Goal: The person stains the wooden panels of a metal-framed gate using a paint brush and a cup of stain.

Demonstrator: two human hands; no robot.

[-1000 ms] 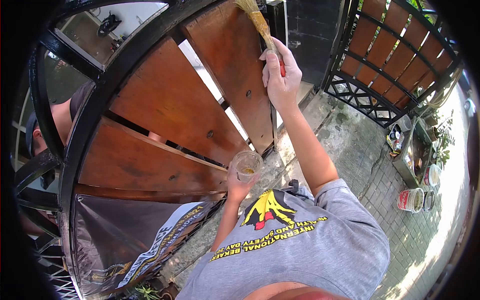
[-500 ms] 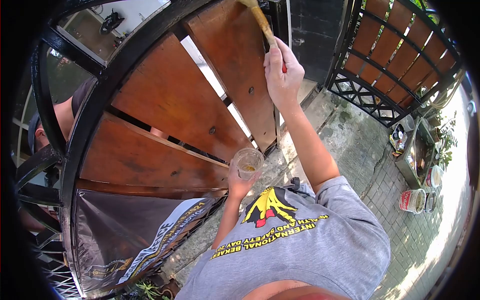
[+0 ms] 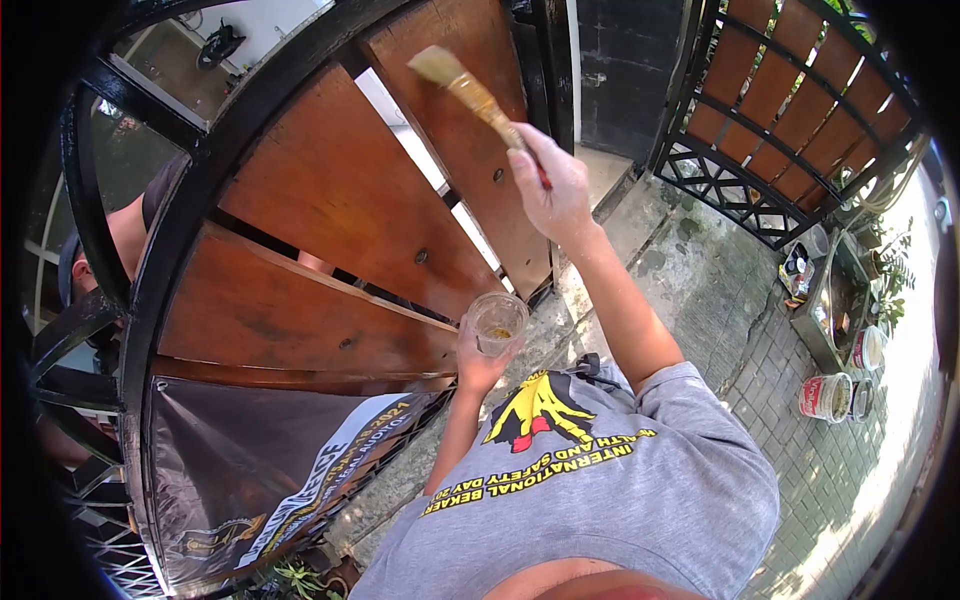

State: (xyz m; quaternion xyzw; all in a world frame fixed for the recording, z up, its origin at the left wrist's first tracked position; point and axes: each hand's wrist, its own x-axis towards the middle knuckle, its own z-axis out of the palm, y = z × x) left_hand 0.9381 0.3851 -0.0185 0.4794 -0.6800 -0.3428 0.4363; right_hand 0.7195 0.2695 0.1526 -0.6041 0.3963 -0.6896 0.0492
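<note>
My right hand (image 3: 556,188) is closed around the handle of a paintbrush (image 3: 474,98). Its pale bristles point up and left, overlapping the upper part of a reddish-brown wooden slat (image 3: 450,130) on the gate. Lower down, near the bottom end of the slats, my left hand (image 3: 480,362) grips a clear plastic cup (image 3: 499,320), fingers wrapped round its side. A little yellowish-brown liquid shows at the bottom of the cup. The wide wooden slat (image 3: 345,190) to the left has a glossy brown surface.
A black metal frame (image 3: 205,150) curves around the slats, with a dark banner (image 3: 230,450) below. Behind the bars at left is another person (image 3: 120,240). A second slatted gate (image 3: 790,110) stands back right. Tubs (image 3: 825,398) and a wooden planter (image 3: 835,310) sit on the paving.
My right hand has moved down slightly, and the brush has swung left and lower, from the slat's top edge to over its upper face. My left hand and the cup stay put.
</note>
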